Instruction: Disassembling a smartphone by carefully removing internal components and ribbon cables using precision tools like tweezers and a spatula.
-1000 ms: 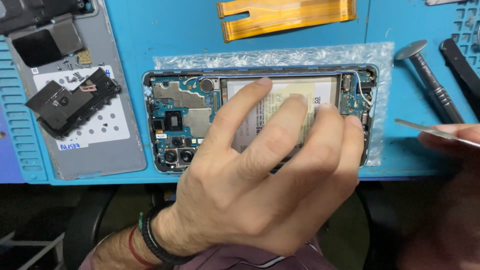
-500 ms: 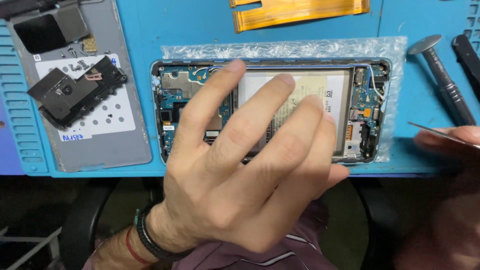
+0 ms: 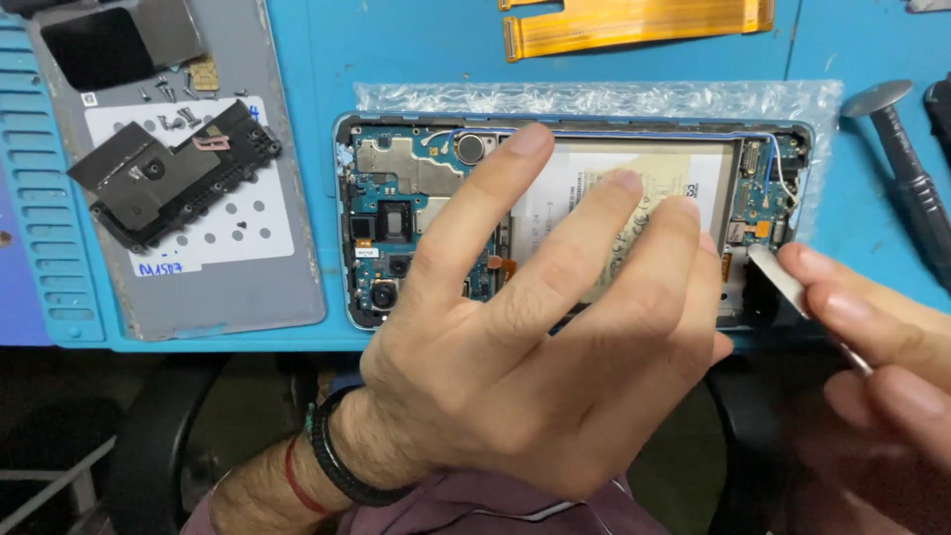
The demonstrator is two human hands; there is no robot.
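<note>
— Looking at the opened phone point(image 3: 555, 198), where does it lie?

— Flat on a sheet of clear plastic wrap point(image 3: 594, 99) on the blue mat point(image 3: 396, 50), back cover off, circuit board and pale battery point(image 3: 634, 188) showing.

— And the left hand point(image 3: 535, 337)?

— Spread over the phone, fingers point(image 3: 495, 198) apart and extended, tips above the board and battery; whether they touch it I cannot tell.

— The right hand point(image 3: 872, 337)?

— At the phone's right end, fingers pinched together on a thin metal tool point(image 3: 783, 282), its flat tip at the lower right corner of the frame.

— Anything beside?

— A grey back cover point(image 3: 198, 267) with a black bracket point(image 3: 168, 173) and small screws to the left, an orange flex cable point(image 3: 634, 20) above, a screwdriver point(image 3: 906, 168) to the right.
</note>
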